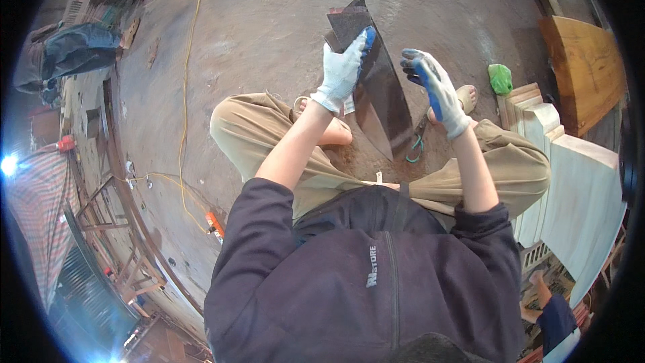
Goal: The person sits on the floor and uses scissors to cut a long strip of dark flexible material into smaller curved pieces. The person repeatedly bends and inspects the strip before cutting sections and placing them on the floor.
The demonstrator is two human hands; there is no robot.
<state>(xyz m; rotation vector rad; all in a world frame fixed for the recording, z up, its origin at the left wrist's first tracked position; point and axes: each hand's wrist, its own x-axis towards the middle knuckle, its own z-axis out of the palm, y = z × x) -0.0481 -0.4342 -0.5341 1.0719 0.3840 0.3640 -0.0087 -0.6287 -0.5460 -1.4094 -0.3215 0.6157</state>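
Note:
Both my hands wear white knit gloves with blue-coated palms. My left hand (341, 74) is closed on the edge of a dark, thin, stiff-looking sheet (379, 70), which tapers to a point at its lower end between my feet. A smaller dark piece (347, 23) overlaps its upper part beside my fingers. To the right, apart from the sheet, my right hand (435, 87) is raised with its fingers stretched out and nothing in them. Scissors with teal handles (415, 150) lie on the floor below the right hand, near my right foot.
A green plastic bag (500, 79) lies beyond my right foot. Pale moulded wood pieces (571, 181) and a brown wood slab (584, 70) stand at the right. A yellow cord (185, 81) crosses the floor to an orange object (215, 226). Another person's legs (80, 50) are at far left.

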